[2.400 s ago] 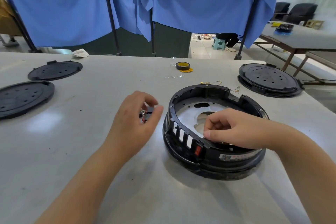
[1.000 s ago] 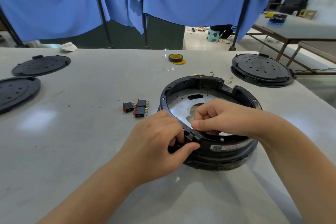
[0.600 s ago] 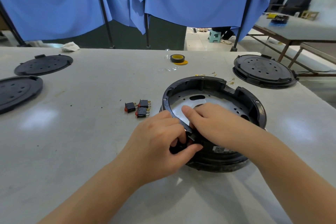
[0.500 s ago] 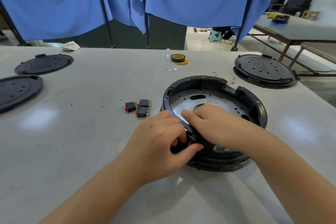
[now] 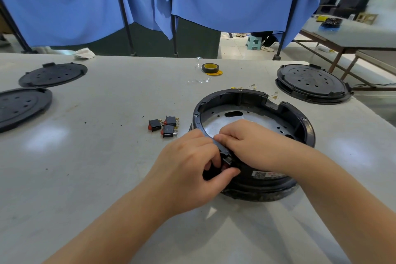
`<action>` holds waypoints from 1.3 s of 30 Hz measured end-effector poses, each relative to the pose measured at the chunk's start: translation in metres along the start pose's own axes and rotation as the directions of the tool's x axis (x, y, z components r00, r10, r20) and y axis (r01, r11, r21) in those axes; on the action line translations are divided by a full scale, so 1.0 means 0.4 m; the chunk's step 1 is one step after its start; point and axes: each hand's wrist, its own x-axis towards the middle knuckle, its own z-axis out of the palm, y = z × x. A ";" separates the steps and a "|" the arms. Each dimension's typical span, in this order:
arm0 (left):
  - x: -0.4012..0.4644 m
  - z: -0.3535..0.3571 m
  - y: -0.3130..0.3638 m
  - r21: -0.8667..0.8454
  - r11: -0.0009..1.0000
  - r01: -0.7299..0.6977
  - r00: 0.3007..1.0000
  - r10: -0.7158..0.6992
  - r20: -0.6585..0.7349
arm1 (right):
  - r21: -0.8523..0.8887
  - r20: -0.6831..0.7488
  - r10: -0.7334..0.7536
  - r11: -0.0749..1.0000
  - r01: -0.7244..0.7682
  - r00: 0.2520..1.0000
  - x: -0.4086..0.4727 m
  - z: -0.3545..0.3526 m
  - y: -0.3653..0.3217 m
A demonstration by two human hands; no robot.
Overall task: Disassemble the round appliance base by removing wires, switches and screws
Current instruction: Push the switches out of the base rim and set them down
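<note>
The round black appliance base (image 5: 300, 126) lies open side up on the grey table, with a silver metal plate inside. My left hand (image 5: 188, 169) is outside its near-left wall, thumb and fingers pinching a red rocker switch (image 5: 225, 166) still seated in the rim. My right hand (image 5: 248, 143) reaches over the rim from inside, its curled fingers pressing on the back of the same switch. Three removed black-and-red switches (image 5: 165, 126) lie together on the table left of the base.
Two black round covers (image 5: 53, 74) (image 5: 19, 106) lie at the far left, and another black base (image 5: 310, 83) sits at the far right. A yellow tape roll (image 5: 210, 68) and small gold wire terminals (image 5: 242, 87) lie behind the base. Blue curtains hang beyond the table.
My left hand put down a removed switch beside the others and came to the base's near wall. My right hand shifted left along the rim to meet it at the last switch.
</note>
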 end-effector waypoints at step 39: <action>-0.003 -0.050 -0.276 -0.268 0.611 0.745 0.603 -0.789 -0.121 | -0.080 -0.187 0.016 0.996 -0.031 0.982 -0.029 0.005 -0.001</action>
